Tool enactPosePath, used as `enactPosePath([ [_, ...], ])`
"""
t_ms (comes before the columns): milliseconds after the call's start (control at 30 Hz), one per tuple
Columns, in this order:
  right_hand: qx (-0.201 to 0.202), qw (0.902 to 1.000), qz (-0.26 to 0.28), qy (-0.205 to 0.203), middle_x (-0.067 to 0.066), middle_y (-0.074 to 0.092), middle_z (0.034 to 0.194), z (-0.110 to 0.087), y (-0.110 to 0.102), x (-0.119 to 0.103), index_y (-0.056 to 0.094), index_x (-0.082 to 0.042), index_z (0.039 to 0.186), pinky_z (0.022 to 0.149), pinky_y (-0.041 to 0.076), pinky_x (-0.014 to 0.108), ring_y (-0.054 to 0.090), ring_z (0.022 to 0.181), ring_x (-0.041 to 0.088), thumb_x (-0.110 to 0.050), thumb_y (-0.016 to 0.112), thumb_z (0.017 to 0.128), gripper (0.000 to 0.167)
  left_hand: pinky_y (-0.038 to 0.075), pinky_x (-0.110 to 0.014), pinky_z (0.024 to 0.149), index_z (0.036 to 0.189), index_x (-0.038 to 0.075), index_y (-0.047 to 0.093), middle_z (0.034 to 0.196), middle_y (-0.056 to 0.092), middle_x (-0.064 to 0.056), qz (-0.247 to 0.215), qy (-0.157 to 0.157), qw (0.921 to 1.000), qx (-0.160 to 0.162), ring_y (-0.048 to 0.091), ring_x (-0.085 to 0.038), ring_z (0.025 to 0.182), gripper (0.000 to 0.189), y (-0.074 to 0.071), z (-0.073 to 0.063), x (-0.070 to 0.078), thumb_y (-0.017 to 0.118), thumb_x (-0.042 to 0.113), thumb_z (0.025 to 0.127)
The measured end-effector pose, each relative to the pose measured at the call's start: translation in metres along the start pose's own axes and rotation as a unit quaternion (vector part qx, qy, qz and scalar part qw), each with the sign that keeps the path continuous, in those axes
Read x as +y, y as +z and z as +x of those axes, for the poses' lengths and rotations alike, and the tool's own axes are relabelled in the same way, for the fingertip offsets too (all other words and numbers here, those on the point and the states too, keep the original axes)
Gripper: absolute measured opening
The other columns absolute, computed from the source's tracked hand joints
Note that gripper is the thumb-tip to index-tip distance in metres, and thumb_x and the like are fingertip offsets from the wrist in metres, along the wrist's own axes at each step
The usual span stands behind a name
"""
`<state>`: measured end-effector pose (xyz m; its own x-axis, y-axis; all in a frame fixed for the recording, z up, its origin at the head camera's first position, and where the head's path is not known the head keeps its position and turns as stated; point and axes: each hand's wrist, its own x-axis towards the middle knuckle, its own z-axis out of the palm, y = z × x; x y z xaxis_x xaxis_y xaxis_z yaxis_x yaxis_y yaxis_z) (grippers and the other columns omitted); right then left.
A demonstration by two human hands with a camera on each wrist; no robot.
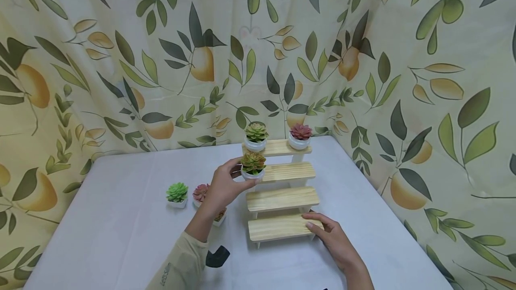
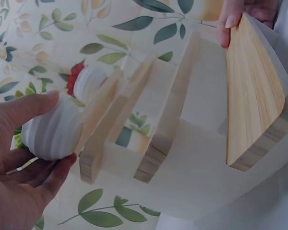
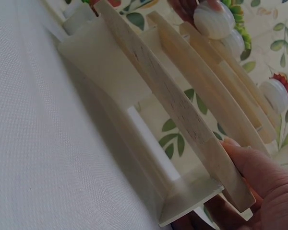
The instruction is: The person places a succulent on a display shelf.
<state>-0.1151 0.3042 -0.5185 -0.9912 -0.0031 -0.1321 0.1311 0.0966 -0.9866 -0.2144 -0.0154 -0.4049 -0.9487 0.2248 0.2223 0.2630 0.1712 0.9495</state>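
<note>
A stepped wooden stand [image 1: 282,199] with pale shelves and white supports stands on the table. My left hand [image 1: 226,183] holds a potted succulent [image 1: 253,165], green with reddish tips in a round white pot, at the left end of the second shelf from the top. In the left wrist view, thumb and fingers lie around its white ribbed pot [image 2: 53,127]. My right hand [image 1: 331,238] grips the right end of the lowest shelf, thumb on top. On the top shelf sit a green succulent [image 1: 255,137] at left and a red succulent [image 1: 300,136] at right.
Left of the stand are a bright green succulent [image 1: 176,194], a pink succulent [image 1: 199,194] and another pot [image 1: 219,217] partly behind my left arm. A black object [image 1: 217,257] shows beside my left sleeve. Patterned curtain [image 1: 250,57] hangs behind the white-covered table [image 1: 129,218].
</note>
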Motion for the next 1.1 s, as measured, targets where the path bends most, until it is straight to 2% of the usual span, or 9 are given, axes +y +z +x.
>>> enactPosePath([
  [167,-0.001,1.0,-0.001,-0.005,0.018,0.047,0.153,-0.001,0.001,-0.003,0.067,-0.001,0.133,0.123,0.01,0.059,0.011,0.155,0.036,-0.024,0.072,0.099,0.041,0.052,-0.049,0.102,0.141,0.004,0.061,0.131,0.066,-0.013,-0.001,0.019,0.9998,-0.007,0.064,-0.029,0.121,0.068,0.002,0.003,-0.002,0.091,0.018,0.082],
  [433,0.0,1.0,-0.001,-0.005,0.017,0.045,0.155,-0.001,0.002,-0.004,0.067,-0.002,0.132,0.123,0.008,0.059,0.011,0.155,0.036,-0.024,0.073,0.098,0.041,0.055,-0.036,0.099,0.139,0.001,0.061,0.127,0.067,-0.014,-0.004,0.034,0.9994,-0.011,0.065,-0.027,0.119,0.065,0.007,0.007,-0.001,0.09,0.012,0.082],
  [633,0.002,1.0,-0.002,-0.005,0.019,0.048,0.152,0.0,0.002,-0.004,0.067,-0.001,0.132,0.124,0.008,0.059,0.012,0.155,0.036,-0.022,0.073,0.098,0.04,0.054,-0.034,0.1,0.14,0.001,0.061,0.13,0.067,-0.016,-0.007,0.024,0.9996,-0.011,0.064,-0.027,0.122,0.067,0.011,0.009,0.0,0.091,0.01,0.081],
  [900,0.01,0.9999,-0.005,0.001,0.017,0.048,0.153,0.0,0.004,-0.004,0.068,-0.002,0.131,0.124,0.008,0.058,0.012,0.155,0.036,-0.024,0.074,0.098,0.04,0.056,-0.034,0.096,0.141,0.0,0.06,0.128,0.067,-0.019,0.006,0.016,0.9998,-0.006,0.066,-0.03,0.118,0.069,0.015,0.01,0.0,0.091,0.01,0.08],
  [1100,0.007,1.0,-0.003,-0.004,0.018,0.046,0.154,-0.001,0.002,-0.005,0.067,-0.001,0.132,0.124,0.007,0.059,0.011,0.155,0.037,-0.022,0.073,0.098,0.04,0.057,-0.035,0.095,0.139,-0.001,0.06,0.129,0.066,-0.02,0.008,0.02,0.9998,-0.001,0.066,-0.031,0.117,0.068,0.017,0.011,-0.001,0.091,0.009,0.08],
])
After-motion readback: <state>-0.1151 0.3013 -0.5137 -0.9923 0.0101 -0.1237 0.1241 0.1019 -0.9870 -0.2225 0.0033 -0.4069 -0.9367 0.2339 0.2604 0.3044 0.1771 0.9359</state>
